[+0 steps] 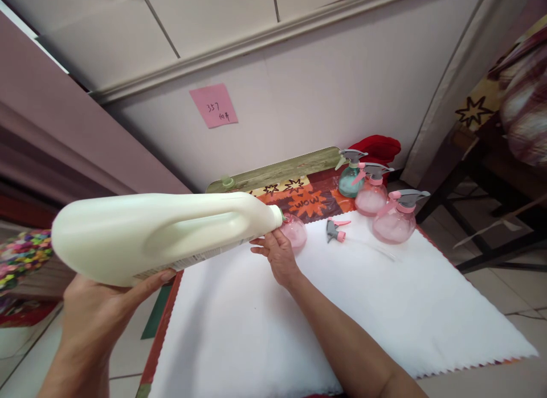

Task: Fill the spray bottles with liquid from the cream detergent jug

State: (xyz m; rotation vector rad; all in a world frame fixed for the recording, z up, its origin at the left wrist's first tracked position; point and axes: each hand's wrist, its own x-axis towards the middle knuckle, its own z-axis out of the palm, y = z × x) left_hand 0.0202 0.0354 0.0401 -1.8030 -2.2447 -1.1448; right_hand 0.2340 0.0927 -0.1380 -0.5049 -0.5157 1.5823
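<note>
My left hand grips the underside of a large pale green jug near its base, thumb along the label. The jug is tilted nearly level, its mouth pointing right. My right hand supports the jug's neck from below, fingers curled against it. At the jug's mouth stands an open pink spray bottle, partly hidden by my hand; I cannot tell whether liquid is flowing. To its right lies a loose grey and pink spray head with a clear tube on the white mat.
Two pink spray bottles and a green spray bottle stand at the right back. A green cap sits at the back left of the table. A white mat covers the table. Behind is a wall with a pink note.
</note>
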